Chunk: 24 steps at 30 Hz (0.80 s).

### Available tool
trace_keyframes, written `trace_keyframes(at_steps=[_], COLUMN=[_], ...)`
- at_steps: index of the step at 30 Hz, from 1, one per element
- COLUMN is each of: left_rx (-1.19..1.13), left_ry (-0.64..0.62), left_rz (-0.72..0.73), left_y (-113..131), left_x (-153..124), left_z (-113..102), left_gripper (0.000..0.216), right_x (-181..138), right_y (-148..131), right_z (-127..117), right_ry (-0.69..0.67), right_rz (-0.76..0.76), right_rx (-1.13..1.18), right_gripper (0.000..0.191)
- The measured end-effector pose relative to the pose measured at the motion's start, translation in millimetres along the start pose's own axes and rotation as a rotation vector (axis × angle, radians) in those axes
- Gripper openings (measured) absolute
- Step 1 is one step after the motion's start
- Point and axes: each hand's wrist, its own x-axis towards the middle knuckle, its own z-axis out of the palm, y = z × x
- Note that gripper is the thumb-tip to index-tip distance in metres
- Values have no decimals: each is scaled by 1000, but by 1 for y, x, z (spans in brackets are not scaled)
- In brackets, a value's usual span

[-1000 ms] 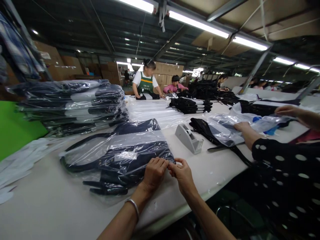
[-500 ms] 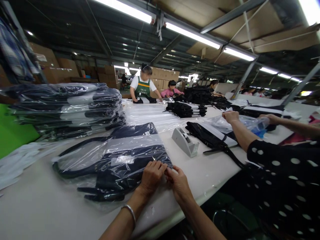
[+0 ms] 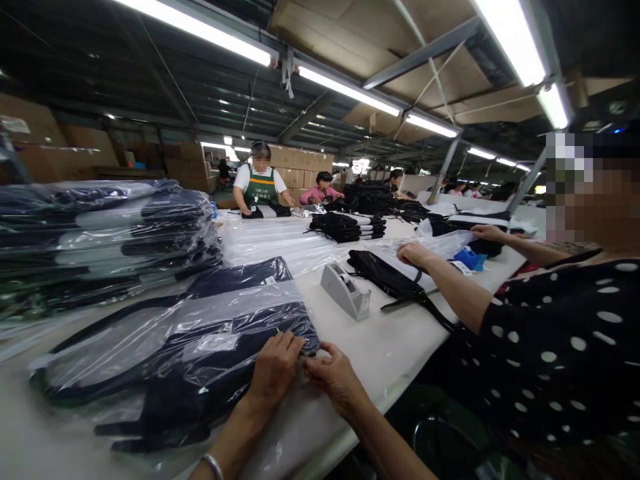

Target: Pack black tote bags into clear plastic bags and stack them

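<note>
A dark garment sealed in a clear plastic bag [image 3: 200,340] lies flat on the white table [image 3: 390,347] in front of me. My left hand [image 3: 275,370] rests with curled fingers on the bag's near right corner. My right hand [image 3: 333,377] pinches the same corner edge, fingertips touching those of the left. Both hands are closed on the plastic. A second bagged garment [image 3: 240,275] lies just behind the first.
A grey tape dispenser [image 3: 345,291] stands right of the bag. A tall stack of bagged garments [image 3: 100,233] fills the left. A co-worker in a dotted top [image 3: 550,333] handles a black bag [image 3: 385,277] at right. Other people work at the far end.
The view has swung up and to the right, so the bag and my hands sit lower and further left. The co-worker's arms have shifted left over the black bag.
</note>
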Motion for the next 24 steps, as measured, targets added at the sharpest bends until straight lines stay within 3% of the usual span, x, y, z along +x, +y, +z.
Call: trace_keyframes(at_steps=[6,13,16,19,24], left_rx=[-4,-83,-87,-82,-112], left_ry=[-111,-187,-172,-148,76], left_rz=[-54,-162,-176,-155,-17], left_y=[4,-3,-9,-17,-47], left_x=[5,12,17,12,-15], left_z=[-4,-10,-16,-19,-1], left_gripper=[27,46,47,46,39], right_x=[11,25,32,38,40], right_y=[8,15,6,-15,-47], right_z=[-2,6,1,-5,-4], right_ry=[27,121,93,4,-213], right_rz=[-192,-465,-747,-1105,-1508], right_rx=[-240,-485,-808,-1256,-1721], right_gripper=[64,64,53,27,31])
